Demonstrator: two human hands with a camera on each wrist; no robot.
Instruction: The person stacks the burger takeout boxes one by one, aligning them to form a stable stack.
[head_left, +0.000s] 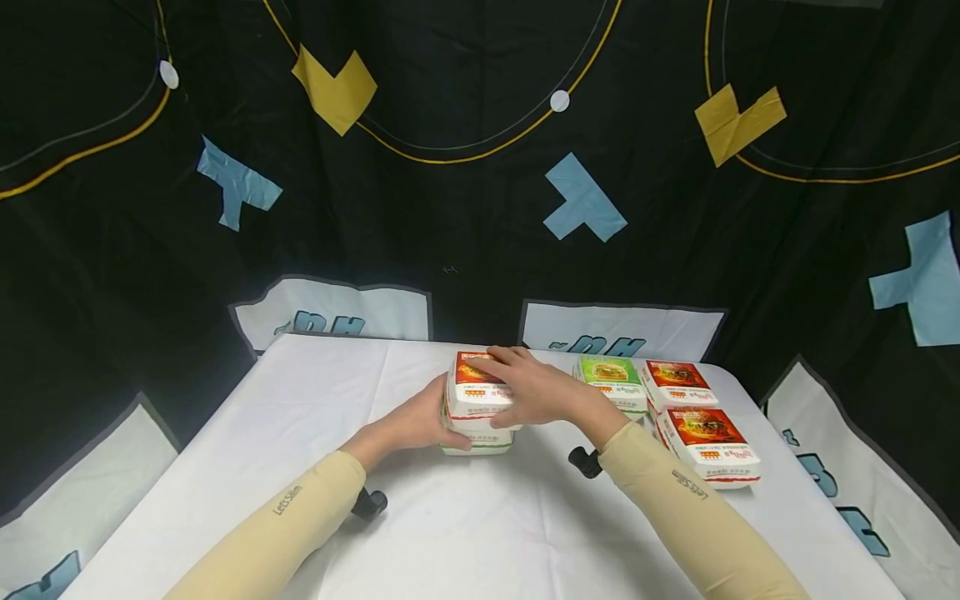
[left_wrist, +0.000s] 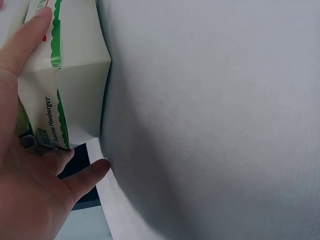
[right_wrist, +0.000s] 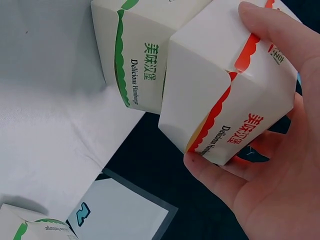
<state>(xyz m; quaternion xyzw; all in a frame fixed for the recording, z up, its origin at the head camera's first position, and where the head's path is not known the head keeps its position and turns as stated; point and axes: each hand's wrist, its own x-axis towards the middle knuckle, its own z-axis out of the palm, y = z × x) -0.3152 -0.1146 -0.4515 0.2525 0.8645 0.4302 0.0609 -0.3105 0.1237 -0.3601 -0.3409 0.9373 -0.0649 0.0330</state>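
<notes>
A red-topped hamburger box (head_left: pixel 477 404) sits on a green-trimmed hamburger box (head_left: pixel 489 443) at the middle of the white table. My right hand (head_left: pixel 542 390) grips the red box, its thumb on the near side and its fingers over the top and far side. In the right wrist view the red box (right_wrist: pixel 205 75) looks tilted against the green box (right_wrist: pixel 137 65). My left hand (head_left: pixel 416 418) holds the left side of the stack low down. The left wrist view shows its thumb on the near face of the green box (left_wrist: pixel 82 95).
To the right stand a green-topped box (head_left: pixel 609 372) and two red-topped boxes, one farther back (head_left: pixel 678 379) and one nearer (head_left: pixel 708 437). The white table (head_left: pixel 465 533) ends before a black curtain (head_left: pixel 465 233). A small black device (head_left: pixel 369 504) hangs by the left wrist.
</notes>
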